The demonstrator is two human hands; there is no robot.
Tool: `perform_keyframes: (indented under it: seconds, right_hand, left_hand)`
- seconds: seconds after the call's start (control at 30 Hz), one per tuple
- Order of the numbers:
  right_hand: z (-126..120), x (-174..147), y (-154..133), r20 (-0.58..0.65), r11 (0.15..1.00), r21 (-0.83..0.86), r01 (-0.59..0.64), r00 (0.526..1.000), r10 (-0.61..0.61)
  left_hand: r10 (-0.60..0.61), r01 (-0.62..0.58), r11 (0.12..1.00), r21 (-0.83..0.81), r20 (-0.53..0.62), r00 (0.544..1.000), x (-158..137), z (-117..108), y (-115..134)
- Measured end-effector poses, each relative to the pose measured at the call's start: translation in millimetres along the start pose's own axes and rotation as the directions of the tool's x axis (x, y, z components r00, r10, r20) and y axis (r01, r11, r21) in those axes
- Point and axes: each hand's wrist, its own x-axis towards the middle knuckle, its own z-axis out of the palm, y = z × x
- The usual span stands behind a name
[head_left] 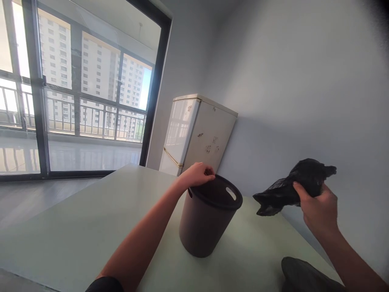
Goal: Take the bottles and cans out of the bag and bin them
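A dark brown trash bin [203, 227] stands upright on the pale table, its round mouth open and an oval handle hole showing in the far right wall. My left hand [197, 174] is closed at the bin's back left rim, fingers curled and thumb over the mouth; part of the grip is hidden. Off to the right, above the table edge, my right hand [320, 205] grips a crumpled black plastic bag [291, 184]. The bag's loose end points left toward the bin without touching it.
The pale green table [91, 227] extends beneath the bin. A dark rounded thing [304, 275], its kind unclear, is at the lower right. Behind the table stands a white refrigerator [209, 134] near the grey wall [288, 89]. A sliding glass door [94, 101] fills the left background.
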Motion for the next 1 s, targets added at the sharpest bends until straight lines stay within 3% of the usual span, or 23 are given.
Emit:
perform_keyframes:
  seconds: [0.1, 0.17, 0.23, 0.33, 0.4, 0.5, 0.6, 0.7, 0.87, 0.93, 1.0]
  right_hand:
    - [-1, -11, -61, -0.006, 0.989, -0.011, 0.145, 0.989, -0.146]
    - [0, -20, -103, -0.007, 0.946, -0.047, 0.322, 0.947, -0.322]
    - [5, -27, -139, 0.060, 0.877, 0.010, 0.480, 0.875, -0.480]
    - [24, -36, -178, 0.155, 0.738, 0.138, 0.661, 0.721, -0.675]
    - [41, -41, -194, 0.223, 0.698, 0.175, 0.694, 0.663, -0.715]
    - [67, -50, -204, 0.342, 0.688, 0.243, 0.684, 0.603, -0.720]
    - [81, -59, -210, 0.437, 0.703, 0.275, 0.656, 0.566, -0.699]
    - [75, -63, -213, 0.507, 0.775, 0.320, 0.545, 0.593, -0.626]
    - [48, -58, -200, 0.636, 0.913, 0.312, 0.264, 0.656, -0.407]
    - [43, -60, -191, 0.651, 0.927, 0.305, 0.219, 0.662, -0.371]
    - [44, -66, -183, 0.643, 0.919, 0.351, 0.178, 0.668, -0.375]
  left_hand:
    - [0.002, -0.007, 0.998, -0.060, -0.086, 0.996, 0, 0, 0]
    - [0.008, -0.034, 0.984, -0.173, -0.144, 0.990, 0, 0, 2]
    - [0.027, -0.085, 0.922, -0.377, -0.159, 0.987, 0, -2, 5]
    - [0.087, -0.168, 0.674, -0.719, -0.148, 0.985, -3, -7, 13]
    - [0.138, -0.189, 0.511, -0.839, -0.137, 0.981, -6, -10, 18]
    - [0.169, -0.211, 0.438, -0.874, -0.150, 0.974, -10, -11, 24]
    - [0.038, -0.279, 0.493, -0.824, -0.299, 0.953, -12, -10, 27]
    - [-0.079, -0.321, 0.577, -0.750, -0.443, 0.893, -8, -8, 28]
    - [-0.152, -0.342, 0.582, -0.738, -0.511, 0.846, 1, -10, 22]
    - [-0.165, -0.314, 0.613, -0.725, -0.506, 0.846, 2, -12, 18]
    - [-0.147, -0.255, 0.653, -0.713, -0.450, 0.881, 1, -12, 16]
